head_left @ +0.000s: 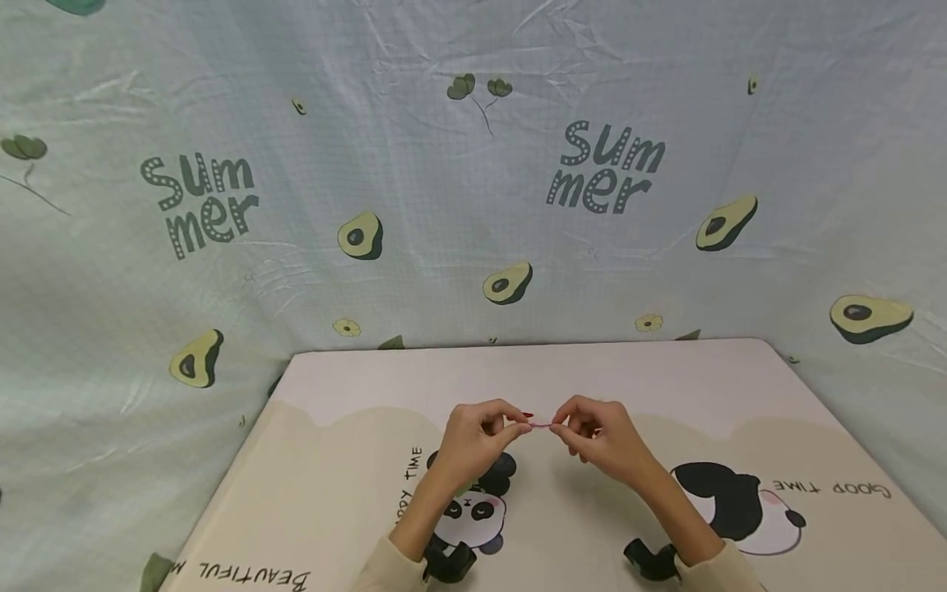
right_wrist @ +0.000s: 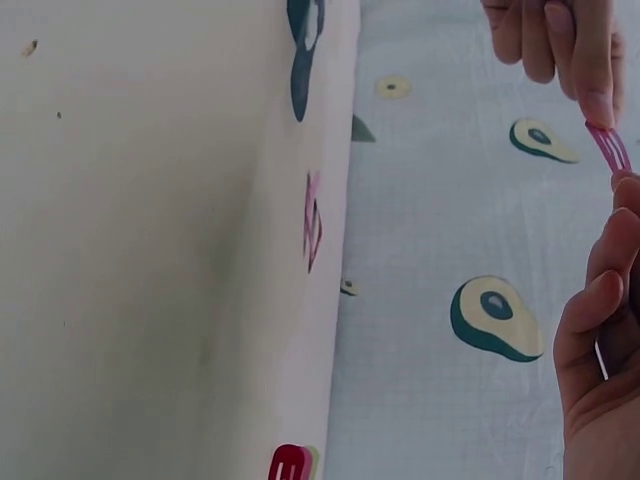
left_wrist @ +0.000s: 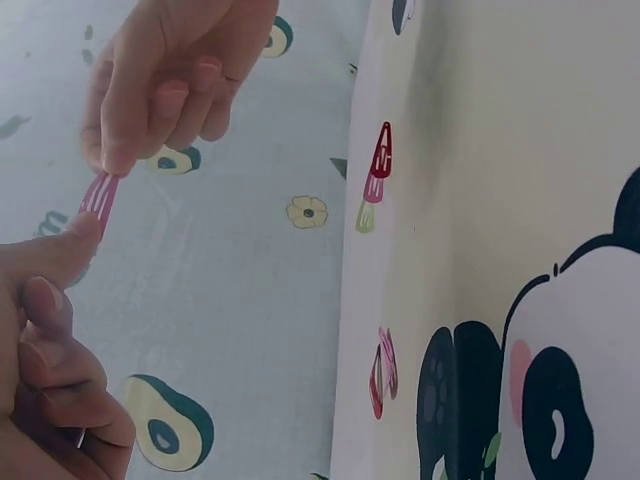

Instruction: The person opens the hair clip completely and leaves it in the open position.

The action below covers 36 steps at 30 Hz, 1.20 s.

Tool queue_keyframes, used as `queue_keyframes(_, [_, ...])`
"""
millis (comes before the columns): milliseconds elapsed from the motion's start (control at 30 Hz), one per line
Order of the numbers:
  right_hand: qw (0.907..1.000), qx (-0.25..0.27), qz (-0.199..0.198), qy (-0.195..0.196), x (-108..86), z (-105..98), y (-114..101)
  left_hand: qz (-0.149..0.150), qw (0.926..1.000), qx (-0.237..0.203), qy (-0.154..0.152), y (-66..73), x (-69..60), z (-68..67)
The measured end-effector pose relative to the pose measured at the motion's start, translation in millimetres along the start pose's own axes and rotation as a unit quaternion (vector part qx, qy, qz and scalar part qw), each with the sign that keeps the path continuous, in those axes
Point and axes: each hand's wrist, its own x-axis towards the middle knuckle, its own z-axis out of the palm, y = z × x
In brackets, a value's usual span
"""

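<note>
A pink snap hair clip (head_left: 542, 425) is stretched between both hands above the table, one end with each hand. My left hand (head_left: 473, 440) pinches its left end between thumb and forefinger. The right hand (head_left: 607, 440) pinches the other end the same way. In the left wrist view, slits show along the pink clip (left_wrist: 101, 197); fingertips cover both its ends. Beyond the hands, a red hair clip (left_wrist: 382, 152) lies in a row with a pink and a green one. Apart from these lies a small group of red and pink clips (left_wrist: 387, 365).
The table (head_left: 355, 386) has a cover printed with a panda, a dog and lettering. A pale curtain (head_left: 429, 164) with avocado prints hangs right behind its far edge. Dark bands (head_left: 450, 564) sit around the wrists.
</note>
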Motion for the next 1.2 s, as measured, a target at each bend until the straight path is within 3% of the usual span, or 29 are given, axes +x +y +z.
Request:
queue_keyframes(167, [0.9991,0.004,-0.043,-0.002,1.0,-3.0,-3.0,-0.006,0.9994,-0.033,0.004,1.8,0.5,-0.7])
queue_keyframes(533, [0.9990,0.004,-0.043,0.013,0.9,-2.6,-6.1,0.049,0.9983,0.009,0.031,1.7,0.6,2.2])
queue_keyframes(733, [0.9971,0.008,-0.068,0.033,1.3,-0.3,-5.9,0.075,0.9963,0.016,0.037,1.8,-0.1,3.5])
queue_keyframes(967, [0.9917,-0.039,-0.100,0.070,1.6,1.0,-4.5,0.101,0.9937,0.023,0.044,1.7,0.4,3.3])
queue_keyframes(1200, [0.9924,-0.039,-0.096,0.066,1.7,-0.5,-7.6,0.094,0.9942,-0.008,0.051,2.2,-0.1,5.7])
